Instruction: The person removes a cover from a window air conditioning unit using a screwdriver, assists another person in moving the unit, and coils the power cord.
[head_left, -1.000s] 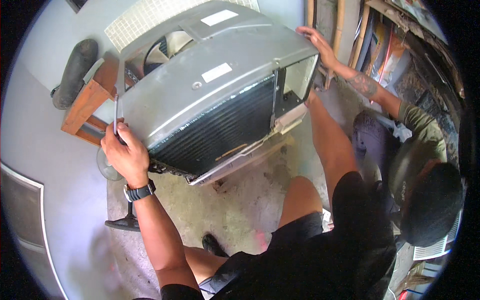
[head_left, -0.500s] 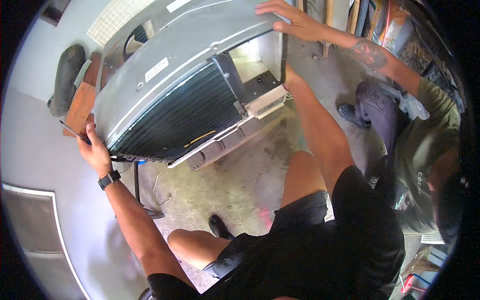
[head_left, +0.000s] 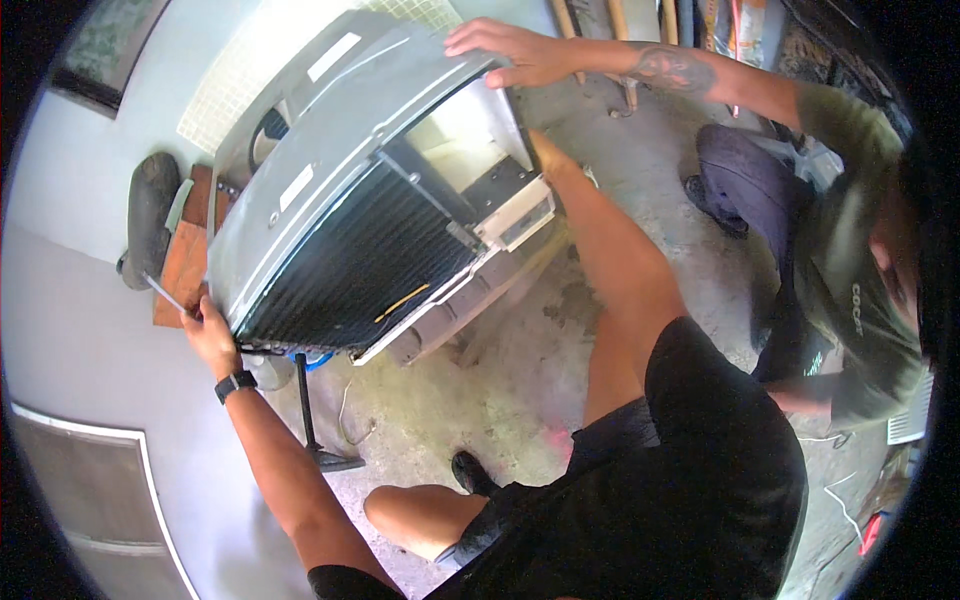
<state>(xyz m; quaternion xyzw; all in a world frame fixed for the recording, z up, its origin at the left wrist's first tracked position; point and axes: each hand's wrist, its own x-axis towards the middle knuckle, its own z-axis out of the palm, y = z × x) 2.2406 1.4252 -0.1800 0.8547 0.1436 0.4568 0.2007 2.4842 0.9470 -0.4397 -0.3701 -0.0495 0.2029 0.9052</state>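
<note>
A large grey metal unit (head_left: 320, 130) is tilted before me, with a dark finned coil (head_left: 355, 250) and an open side compartment (head_left: 455, 135). My left hand (head_left: 208, 330) grips its lower left corner and also holds a thin metal tool (head_left: 170, 292) pointing up and left. My right hand (head_left: 550, 160) is at the unit's far right side, its fingers hidden behind the casing. A co-worker's tattooed arm (head_left: 670, 70) reaches in from the right, that hand (head_left: 495, 55) resting on the top right corner.
A wooden box (head_left: 180, 270) with a dark padded roll (head_left: 150, 220) stands left. A black-footed stand (head_left: 305, 410) is below the unit. Poles (head_left: 620, 30) lean at the back. The co-worker (head_left: 860, 300) is close on my right. A screened panel (head_left: 80, 480) is at lower left.
The unit has shifted left in view and turned more steeply. The co-worker's hand has moved leftward with its top corner. The tool in my left hand has swung from upright toward a diagonal.
</note>
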